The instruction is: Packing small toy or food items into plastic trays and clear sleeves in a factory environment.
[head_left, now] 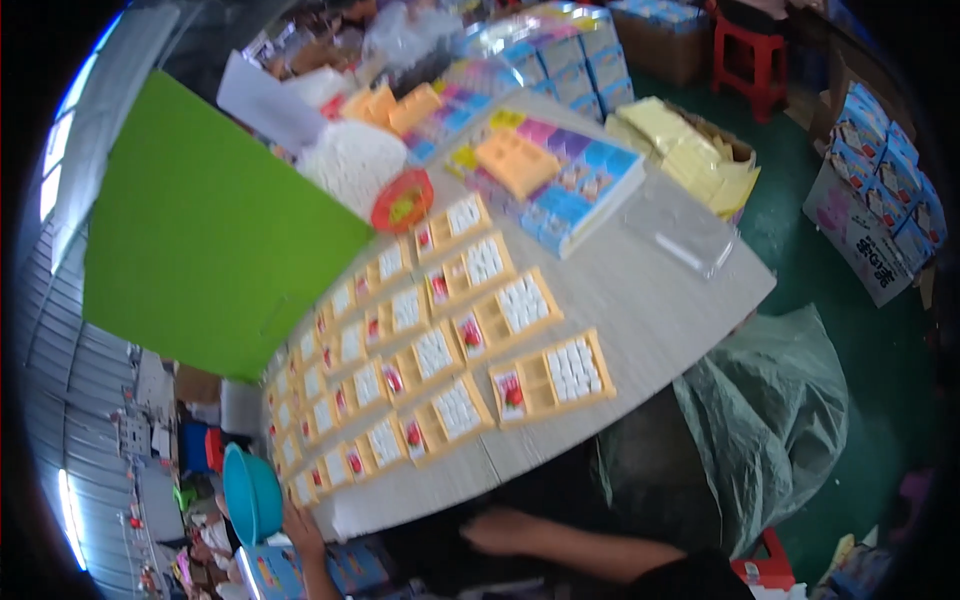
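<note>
My left hand point(302, 530) is by the table's near left corner, next to a teal basin point(252, 497). Its fingers are smeared, and I cannot tell whether they touch the basin. Below the table's front edge, my right hand point(497, 531) hangs over a dark area; blur hides its fingers, and nothing shows clearly in it. Rows of cream compartment trays point(535, 402) cover the near and left part of the table point(640, 330). In many trays, small white pieces point(573, 371) fill one compartment and a red-and-white packet point(508, 393) lies in another.
A large green panel point(215, 225) stands at the left. Farther back are a white heap point(352, 165), a red-orange dish point(402, 200) and a colourful printed stack point(595, 200) bearing an orange tray point(517, 163). A plastic bag point(775, 400) hangs right; a red stool point(750, 60) stands behind.
</note>
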